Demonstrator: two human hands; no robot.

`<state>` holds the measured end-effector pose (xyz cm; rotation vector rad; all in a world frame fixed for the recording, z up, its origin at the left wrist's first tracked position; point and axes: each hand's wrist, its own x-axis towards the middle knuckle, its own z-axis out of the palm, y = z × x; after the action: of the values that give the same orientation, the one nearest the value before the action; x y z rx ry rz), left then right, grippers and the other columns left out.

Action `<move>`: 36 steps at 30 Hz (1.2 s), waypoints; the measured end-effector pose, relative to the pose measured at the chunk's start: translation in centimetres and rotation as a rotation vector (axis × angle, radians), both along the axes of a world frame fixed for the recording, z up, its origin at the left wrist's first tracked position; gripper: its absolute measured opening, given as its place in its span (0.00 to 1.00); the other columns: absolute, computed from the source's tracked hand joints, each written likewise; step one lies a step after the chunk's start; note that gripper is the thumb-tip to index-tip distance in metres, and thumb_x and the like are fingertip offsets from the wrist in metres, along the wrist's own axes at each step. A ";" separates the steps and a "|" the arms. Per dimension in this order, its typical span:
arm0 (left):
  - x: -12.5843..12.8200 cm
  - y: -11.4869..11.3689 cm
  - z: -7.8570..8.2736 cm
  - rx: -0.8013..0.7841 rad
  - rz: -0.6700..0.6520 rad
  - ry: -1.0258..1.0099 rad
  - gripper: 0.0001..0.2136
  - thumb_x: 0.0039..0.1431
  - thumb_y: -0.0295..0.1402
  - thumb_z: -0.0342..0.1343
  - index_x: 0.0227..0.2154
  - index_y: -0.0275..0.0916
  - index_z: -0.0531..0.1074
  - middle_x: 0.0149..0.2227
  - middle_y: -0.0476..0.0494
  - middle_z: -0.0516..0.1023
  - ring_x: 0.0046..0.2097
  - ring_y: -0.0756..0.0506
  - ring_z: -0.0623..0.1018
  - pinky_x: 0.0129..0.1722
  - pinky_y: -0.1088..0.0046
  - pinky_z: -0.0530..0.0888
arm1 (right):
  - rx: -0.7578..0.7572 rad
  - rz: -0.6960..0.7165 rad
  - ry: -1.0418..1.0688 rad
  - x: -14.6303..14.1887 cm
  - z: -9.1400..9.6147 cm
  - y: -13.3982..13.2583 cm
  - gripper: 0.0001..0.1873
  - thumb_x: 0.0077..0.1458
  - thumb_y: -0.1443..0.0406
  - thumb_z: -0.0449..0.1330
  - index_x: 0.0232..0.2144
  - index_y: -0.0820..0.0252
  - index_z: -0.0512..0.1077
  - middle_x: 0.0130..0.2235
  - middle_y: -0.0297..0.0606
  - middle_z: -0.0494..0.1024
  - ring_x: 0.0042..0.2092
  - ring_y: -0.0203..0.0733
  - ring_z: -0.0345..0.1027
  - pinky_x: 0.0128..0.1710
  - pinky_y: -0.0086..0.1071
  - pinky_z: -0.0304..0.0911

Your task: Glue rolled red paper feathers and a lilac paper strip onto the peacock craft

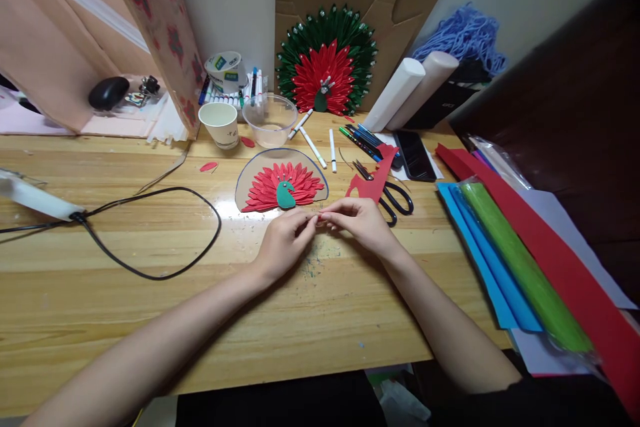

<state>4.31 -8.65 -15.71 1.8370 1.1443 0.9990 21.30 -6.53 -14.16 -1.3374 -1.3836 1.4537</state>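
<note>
My left hand (286,240) and my right hand (359,221) meet over the middle of the wooden table (150,320), fingertips pinched together on a tiny red paper piece (318,218). Just beyond them lies a half-round cardboard piece (250,180) covered with red paper petals and a green bird shape (285,195). A cut red paper scrap (373,183) lies to the right of it, beside black scissors (395,199).
A finished green and red paper peacock (327,60) leans at the back. A paper cup (219,124), a clear bowl (269,120), pens (360,139), a phone (414,155), a glue gun (35,197) with black cord (165,233), and coloured paper sheets (520,267) surround the hands.
</note>
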 end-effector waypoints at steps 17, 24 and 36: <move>0.0 0.2 -0.1 -0.086 0.011 0.008 0.13 0.61 0.36 0.46 0.31 0.36 0.74 0.29 0.44 0.76 0.31 0.49 0.72 0.33 0.74 0.67 | -0.036 0.154 -0.035 0.4 0.8 -0.1 0.13 0.48 0.58 0.62 0.27 0.63 0.71 0.27 0.34 0.73 0.28 0.33 0.67 0.30 0.29 0.64; 0.0 0.2 -0.3 -0.085 0.021 0.025 0.14 0.61 0.36 0.46 0.30 0.36 0.74 0.28 0.45 0.75 0.30 0.49 0.72 0.33 0.75 0.66 | -0.051 0.211 -0.050 0.6 1.0 -0.1 0.13 0.52 0.58 0.58 0.29 0.64 0.70 0.28 0.36 0.73 0.29 0.33 0.66 0.30 0.30 0.63; 0.0 0.2 -0.4 0.003 0.056 -0.081 0.11 0.57 0.34 0.53 0.42 0.40 0.73 0.41 0.41 0.78 0.41 0.47 0.76 0.42 0.70 0.71 | -0.045 0.193 -0.113 0.8 -0.2 0.1 0.15 0.51 0.56 0.58 0.28 0.64 0.71 0.26 0.36 0.73 0.28 0.34 0.66 0.29 0.29 0.62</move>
<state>4.32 -8.47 -16.13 1.7592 1.1518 1.0975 22.13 -6.39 -14.35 -1.3634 -1.5992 1.5631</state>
